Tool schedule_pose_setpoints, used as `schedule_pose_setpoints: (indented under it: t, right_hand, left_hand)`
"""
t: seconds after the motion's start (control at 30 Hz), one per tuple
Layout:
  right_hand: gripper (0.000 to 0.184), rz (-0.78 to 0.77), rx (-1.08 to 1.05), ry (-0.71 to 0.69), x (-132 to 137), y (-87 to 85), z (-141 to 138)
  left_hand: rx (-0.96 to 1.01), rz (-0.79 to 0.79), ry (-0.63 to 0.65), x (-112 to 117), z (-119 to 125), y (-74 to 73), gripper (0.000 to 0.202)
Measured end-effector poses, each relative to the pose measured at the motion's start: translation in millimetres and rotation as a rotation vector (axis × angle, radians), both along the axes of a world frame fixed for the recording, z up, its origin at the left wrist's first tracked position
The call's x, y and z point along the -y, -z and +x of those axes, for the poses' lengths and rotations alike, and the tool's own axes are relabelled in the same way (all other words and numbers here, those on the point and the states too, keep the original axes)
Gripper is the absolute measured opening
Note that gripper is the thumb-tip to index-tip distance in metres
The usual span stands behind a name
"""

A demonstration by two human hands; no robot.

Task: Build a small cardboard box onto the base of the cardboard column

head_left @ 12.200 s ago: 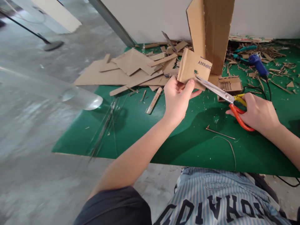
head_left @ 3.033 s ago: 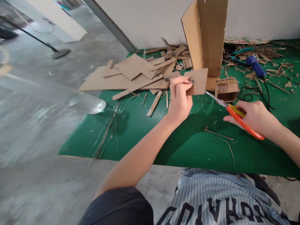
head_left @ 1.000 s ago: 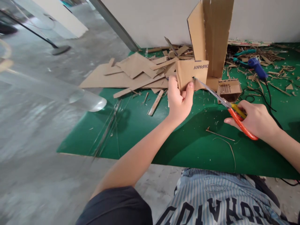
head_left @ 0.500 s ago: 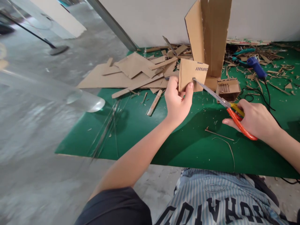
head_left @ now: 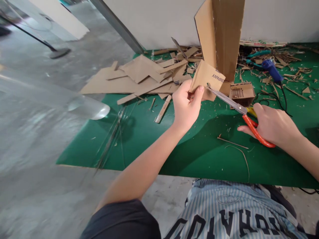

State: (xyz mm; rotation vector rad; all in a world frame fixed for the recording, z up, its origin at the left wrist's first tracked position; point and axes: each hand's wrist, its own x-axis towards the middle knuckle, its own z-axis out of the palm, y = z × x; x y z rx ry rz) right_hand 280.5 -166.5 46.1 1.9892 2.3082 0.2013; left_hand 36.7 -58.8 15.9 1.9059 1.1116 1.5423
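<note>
My left hand [head_left: 186, 103] pinches a small piece of cardboard [head_left: 208, 74] with dark printed lettering, thumb on the near face and fingers behind. In my right hand [head_left: 272, 124] is a pair of scissors [head_left: 228, 100] with red and yellow handles. The blades point left, and their tip is at a small hole in the cardboard, just right of my left thumb. Behind the held piece a tall folded cardboard form [head_left: 226, 39] stands upright. A small cardboard box [head_left: 241, 94] with a barcode sits on the table beyond the blades.
Cardboard sheets and strips [head_left: 142, 71] lie at the back left of the green table [head_left: 139, 139]. A blue glue gun [head_left: 272, 70] with a black cord rests at the right among scraps, near teal-handled pliers [head_left: 259, 53]. Thin strips [head_left: 233, 142] lie near the front.
The held cardboard has tilted clockwise in my left hand. The scissors have turned slightly with it, their tip still at the hole.
</note>
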Motion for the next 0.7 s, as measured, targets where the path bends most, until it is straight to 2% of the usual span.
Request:
schedule_pose_setpoints:
  t: [0.13,0.3,0.47,0.7]
  right_hand:
    - [0.077,0.052,0.044,0.001,-1.7,0.3,4.2]
    - [0.076,0.082,0.059,-0.021,-2.9,3.4,5.7]
    - [0.075,0.128,0.055,-0.014,-2.2,6.3,6.5]
    - [0.072,0.083,0.049,-0.019,-4.0,8.1,8.8]
  left_hand:
    - [0.073,-0.132,0.114,-6.2,-2.3,2.8,0.053]
    - [0.027,-0.173,0.146,-13.0,-7.4,6.5,0.055]
    - [-0.013,-0.200,0.181,-14.7,-10.8,1.9,0.044]
    - [-0.003,-0.250,0.251,-19.1,-11.4,-0.2,0.025]
